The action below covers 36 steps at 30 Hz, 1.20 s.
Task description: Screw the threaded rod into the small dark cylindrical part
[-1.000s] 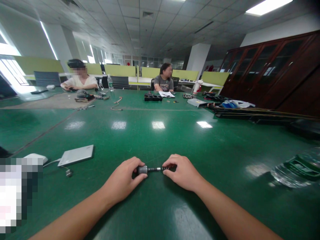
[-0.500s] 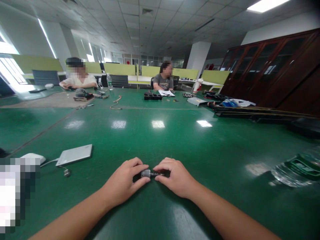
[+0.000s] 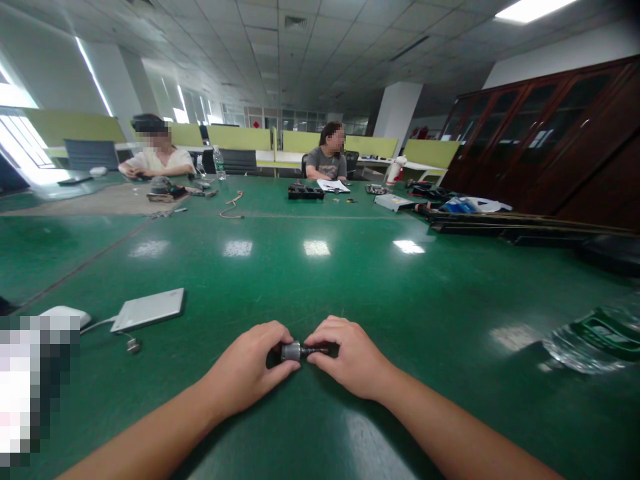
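Observation:
A small metal shaft part (image 3: 291, 351), with a thick silver cylinder at the left and a thin, dark, ringed shaft at the right, lies level just over or on the green tabletop; which of the two I cannot tell. Around its cylinder end curve the thumb and fingers of my left hand (image 3: 253, 360), closed on it. My right hand (image 3: 350, 357) pinches the thin shaft between thumb and fingertips. The two hands face each other with a narrow gap between their fingertips. My fingers partly cover both ends of the part.
To the left lie a white flat box (image 3: 150, 310) with a cable and a white rounded device (image 3: 65, 319). A plastic water bottle (image 3: 595, 340) lies at the right. Across the table sit two people, near a black tray (image 3: 306, 193) and papers (image 3: 333, 186). Long dark bars (image 3: 480, 225) lie far right.
My left fingers have shifted back, lower on the cylinder, showing more of its top. My right hand has moved very slightly left along the shaft.

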### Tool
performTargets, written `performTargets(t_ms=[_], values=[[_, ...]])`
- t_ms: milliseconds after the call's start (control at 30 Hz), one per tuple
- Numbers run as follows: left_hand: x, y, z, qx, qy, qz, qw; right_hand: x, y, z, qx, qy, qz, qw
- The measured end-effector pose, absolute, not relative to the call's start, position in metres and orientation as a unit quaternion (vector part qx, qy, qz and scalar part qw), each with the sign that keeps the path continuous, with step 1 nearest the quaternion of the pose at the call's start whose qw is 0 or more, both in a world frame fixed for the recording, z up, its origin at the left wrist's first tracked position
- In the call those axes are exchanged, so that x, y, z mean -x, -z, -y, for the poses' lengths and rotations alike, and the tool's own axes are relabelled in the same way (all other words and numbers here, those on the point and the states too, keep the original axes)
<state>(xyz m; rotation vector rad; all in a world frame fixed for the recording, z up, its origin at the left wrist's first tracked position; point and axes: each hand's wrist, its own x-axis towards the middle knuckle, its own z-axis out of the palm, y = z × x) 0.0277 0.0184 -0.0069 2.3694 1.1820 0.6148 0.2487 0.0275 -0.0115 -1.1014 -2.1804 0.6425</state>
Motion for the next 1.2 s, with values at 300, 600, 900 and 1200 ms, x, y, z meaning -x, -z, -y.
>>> performTargets(t_ms=[300, 600, 900, 1200], values=[[-0.0307, 0.0025, -0.0182, -0.856, -0.21, -0.417, 0.222, -0.2482, 0.014, -0.0261, 0.414, -0.239, 0.827, 0.295], [-0.0329, 0.0034, -0.0166, -0.851, -0.207, -0.434, 0.21, -0.2455, 0.0127, -0.0256, 0.413, -0.23, 0.835, 0.281], [-0.0315, 0.0033, -0.0165, -0.853, -0.207, -0.433, 0.208, -0.2469, 0.0097, -0.0248, 0.418, -0.23, 0.834, 0.277], [-0.0317, 0.0015, -0.0171, -0.85, -0.208, -0.437, 0.21, -0.2488, 0.0114, -0.0258, 0.418, -0.222, 0.836, 0.279]])
